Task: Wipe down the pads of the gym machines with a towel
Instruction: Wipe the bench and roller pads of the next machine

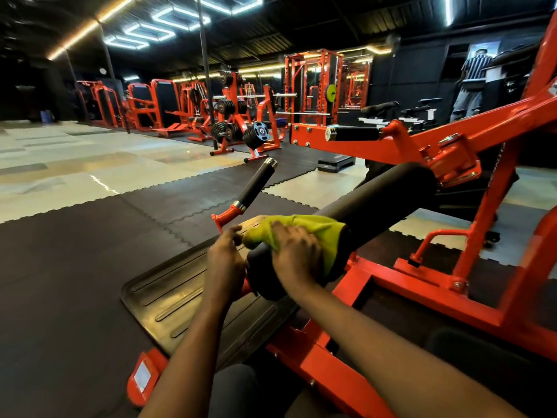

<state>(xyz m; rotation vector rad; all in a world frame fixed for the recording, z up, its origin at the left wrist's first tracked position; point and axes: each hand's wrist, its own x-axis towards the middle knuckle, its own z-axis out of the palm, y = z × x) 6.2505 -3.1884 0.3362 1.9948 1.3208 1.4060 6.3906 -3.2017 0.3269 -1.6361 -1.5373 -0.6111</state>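
On the black roll pad point(376, 200), rub the green towel point(313, 229) all round with the right hand point(297, 257), fingers curled on it; hold of the left hand point(224, 257) unclear.

Counts by kind
One towel point(304, 233), one roller pad point(376, 203), one footplate point(180, 297), two handle grips point(256, 187) point(354, 134), and two hands, the left hand point(224, 263) and right hand point(297, 257), are seen.

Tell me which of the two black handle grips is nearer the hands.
The slanted grip, rising from the orange bracket just above the left hand. The other grip lies level, higher and farther back.
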